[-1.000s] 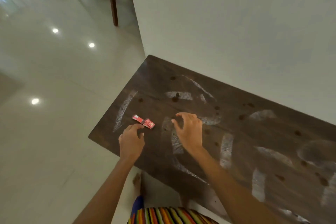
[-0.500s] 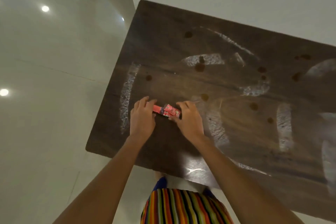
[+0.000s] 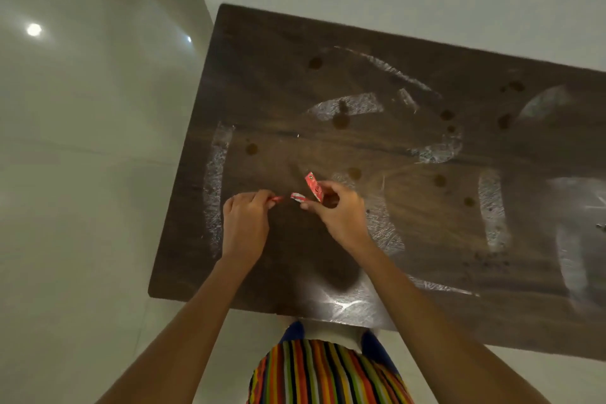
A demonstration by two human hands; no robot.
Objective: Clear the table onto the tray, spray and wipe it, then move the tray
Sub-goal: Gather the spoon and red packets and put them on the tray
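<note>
Step in hand, as I judge it: clearing litter from the tabletop before spraying.

1. I hold the red wrapper in my right hand, fingers clamped on its lower part. Its upper end stands free above the near-left area of the tabletop.
2. My left hand has its fingers pinched together on a small red scrap, just beside the wrapper with a gap between.
3. Keep both pinches firm. The pieces look light and thin, and I expect they would flutter away if a grip loosened.
4. Pass the scrap into the right hand so that one hand carries all the litter.
5. No tray is in view, so locate it before moving off.
6. White smears and dark spots cover the tabletop. Check it for further scraps, since wiping would drag them.
</note>
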